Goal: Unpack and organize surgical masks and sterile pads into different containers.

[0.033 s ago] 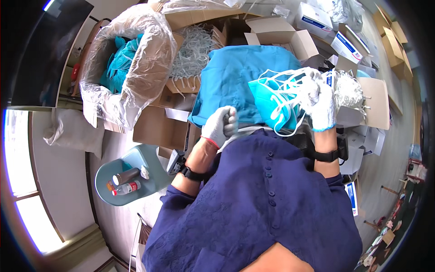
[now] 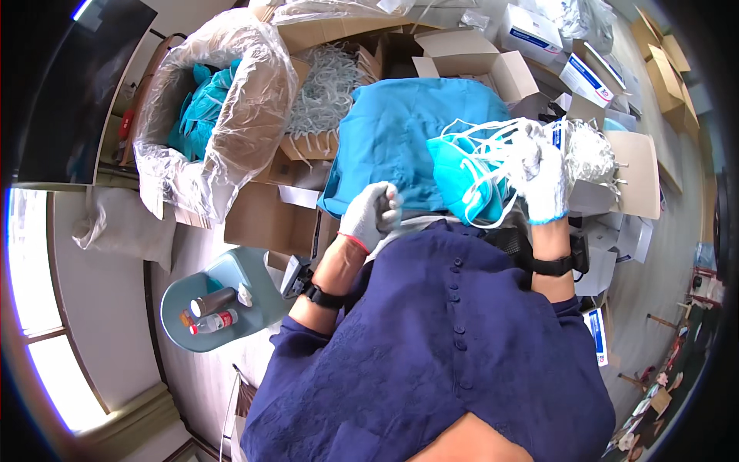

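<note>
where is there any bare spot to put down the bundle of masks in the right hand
The blue cloth is bare between the left hand and the right hand with its masks. The round blue stool has room beside its bottles. It is crowded beyond: the bag-lined box, the box of ear loops and the white cartons.

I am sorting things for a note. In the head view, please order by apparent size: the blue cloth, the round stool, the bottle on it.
1. Blue cloth, largest.
2. Round stool, smaller, though it stands lower and farther from the camera, so its true size is unsure.
3. Bottle, smallest.
</note>
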A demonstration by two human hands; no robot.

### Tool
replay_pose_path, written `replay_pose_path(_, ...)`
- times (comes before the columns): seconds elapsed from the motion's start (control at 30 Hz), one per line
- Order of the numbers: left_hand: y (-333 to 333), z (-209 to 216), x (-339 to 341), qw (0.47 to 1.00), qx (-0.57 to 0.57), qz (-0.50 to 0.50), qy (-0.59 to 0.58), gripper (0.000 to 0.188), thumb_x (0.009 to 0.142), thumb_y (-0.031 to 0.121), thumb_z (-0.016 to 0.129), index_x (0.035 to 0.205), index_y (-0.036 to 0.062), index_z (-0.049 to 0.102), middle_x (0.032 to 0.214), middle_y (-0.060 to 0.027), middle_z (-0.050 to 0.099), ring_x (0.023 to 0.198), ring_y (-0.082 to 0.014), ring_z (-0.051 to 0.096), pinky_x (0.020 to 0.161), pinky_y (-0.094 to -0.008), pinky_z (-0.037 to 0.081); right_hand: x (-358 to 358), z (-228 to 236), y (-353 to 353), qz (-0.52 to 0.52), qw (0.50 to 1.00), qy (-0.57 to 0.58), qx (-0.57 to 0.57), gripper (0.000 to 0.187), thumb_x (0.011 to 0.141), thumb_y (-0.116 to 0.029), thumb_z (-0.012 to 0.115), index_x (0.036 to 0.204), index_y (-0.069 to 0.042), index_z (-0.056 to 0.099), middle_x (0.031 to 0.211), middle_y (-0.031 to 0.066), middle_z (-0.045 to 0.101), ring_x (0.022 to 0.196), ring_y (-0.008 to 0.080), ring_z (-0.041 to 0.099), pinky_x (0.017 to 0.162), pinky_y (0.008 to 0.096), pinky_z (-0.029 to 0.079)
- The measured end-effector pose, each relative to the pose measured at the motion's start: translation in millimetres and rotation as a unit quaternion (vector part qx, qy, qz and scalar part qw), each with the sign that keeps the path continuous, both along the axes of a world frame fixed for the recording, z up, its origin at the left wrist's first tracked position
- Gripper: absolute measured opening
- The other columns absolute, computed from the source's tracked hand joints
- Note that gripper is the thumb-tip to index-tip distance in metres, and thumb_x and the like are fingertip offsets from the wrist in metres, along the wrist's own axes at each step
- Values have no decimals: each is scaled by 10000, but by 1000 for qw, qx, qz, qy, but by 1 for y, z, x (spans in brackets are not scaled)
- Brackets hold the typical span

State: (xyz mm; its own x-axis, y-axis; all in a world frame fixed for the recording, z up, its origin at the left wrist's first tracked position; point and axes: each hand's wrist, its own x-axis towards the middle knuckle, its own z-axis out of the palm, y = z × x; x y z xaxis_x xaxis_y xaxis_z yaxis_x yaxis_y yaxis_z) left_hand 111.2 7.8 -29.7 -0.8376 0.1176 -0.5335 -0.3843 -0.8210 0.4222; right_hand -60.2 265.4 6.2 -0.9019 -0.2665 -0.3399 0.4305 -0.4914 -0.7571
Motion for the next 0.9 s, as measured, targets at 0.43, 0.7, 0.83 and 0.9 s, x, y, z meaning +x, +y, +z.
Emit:
replay_pose_path(0.43,-64,-61,-161,995,76,58,-10,221,983,223,483,907,27,551,857,-96,642,766,-224,648,630,-321,556,7,-18,-2,47,978,-65,-193,156,989,-173,450,1001,-98,587,578,-43,415,378,69,328,362,218,296)
replay_pose_path(0.7,-75,-11,-266,982,-141,57,-107,942,939,655,438,1563,159,-64,1616,-216,-27,1414,-500,238,1099,-604,324,13,-18,-2,30,984,-70,-164,148,987,-169,482,1033,-90,599,719,-1,543,502,100,492,435,237,402)
replay_pose_path(0.83,-58,-46,-223,974,-226,12,-13,707,999,489,467,1498,36,252,1533,-206,301,1301,-383,463,1019,-507,449,15,-5,-10,41,986,-55,-154,132,979,-174,511,998,-81,602,704,-10,520,525,91,473,466,227,389)
replay_pose_path(0.9,-46,-55,-188,975,-208,-59,61,571,996,421,512,1386,11,432,1410,-182,484,1249,-317,523,1000,-466,465,9,0,-15,92,977,-48,-184,150,995,-209,517,958,-93,605,595,-41,406,459,69,341,423,221,286)
